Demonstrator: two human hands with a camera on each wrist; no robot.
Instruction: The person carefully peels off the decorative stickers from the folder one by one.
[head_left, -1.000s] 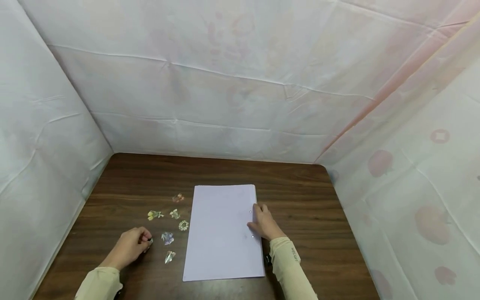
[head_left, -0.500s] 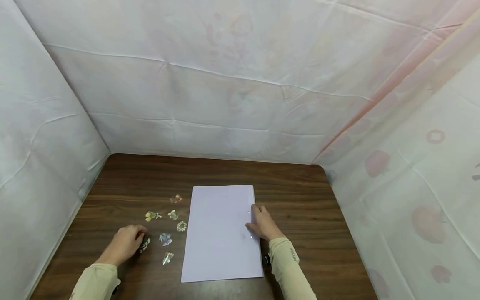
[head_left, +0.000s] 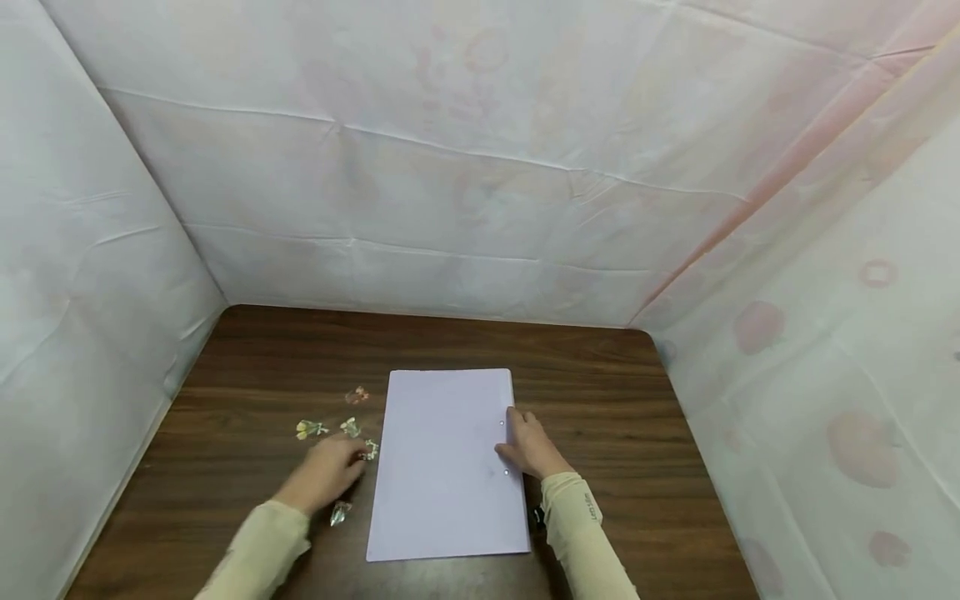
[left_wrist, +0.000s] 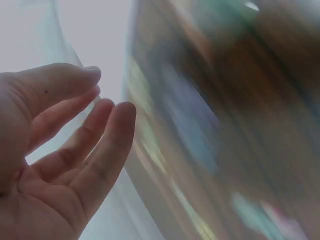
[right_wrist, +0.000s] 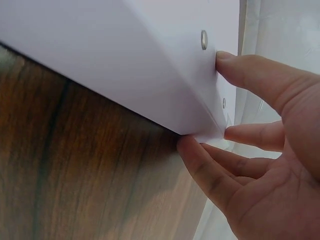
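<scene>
A white folder (head_left: 448, 467) with two metal rivets along its right side lies on the table. My right hand (head_left: 531, 445) holds its right edge; in the right wrist view the thumb presses on top and the fingertips (right_wrist: 187, 146) reach the edge from below. Over the small flower stickers left of the folder is my left hand (head_left: 324, 472), fingers relaxed and nothing between them. Its fingertips are near the wreath-shaped sticker (head_left: 372, 450). A purple-blue sticker (left_wrist: 192, 120) is blurred in the left wrist view and covered by the hand in the head view.
A yellow flower sticker (head_left: 311, 429), a pale one (head_left: 350, 427) and an orange one (head_left: 357, 395) lie farther back. A shiny sticker (head_left: 340, 512) lies nearer the front. White sheets (head_left: 420, 208) enclose the dark wooden table (head_left: 600, 392) at the back and sides.
My left hand has let go of a small sticker at the left and moved right over the other stickers. That sticker is now hidden. The right hand has stayed on the folder's edge.
</scene>
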